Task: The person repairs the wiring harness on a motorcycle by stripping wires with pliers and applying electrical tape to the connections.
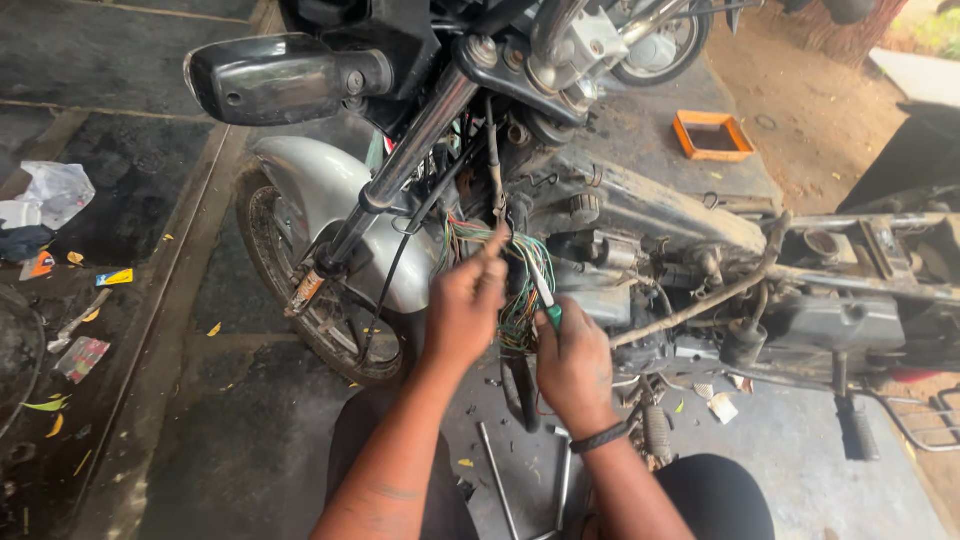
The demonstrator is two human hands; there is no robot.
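Below my hands I see stained concrete floor (250, 440), metal rods (497, 480) on it, scraps of litter (82, 357) far left.

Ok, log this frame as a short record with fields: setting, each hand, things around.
setting: stripped motorcycle on a concrete floor, seen from above
left hand: fingers pinching the wire bundle behind the fork
right hand: gripping a green-handled screwdriver, tip up in the wires
front wheel: under a silver fender
floor items: metal rods near the knees, orange tray beyond the bike, litter on the left
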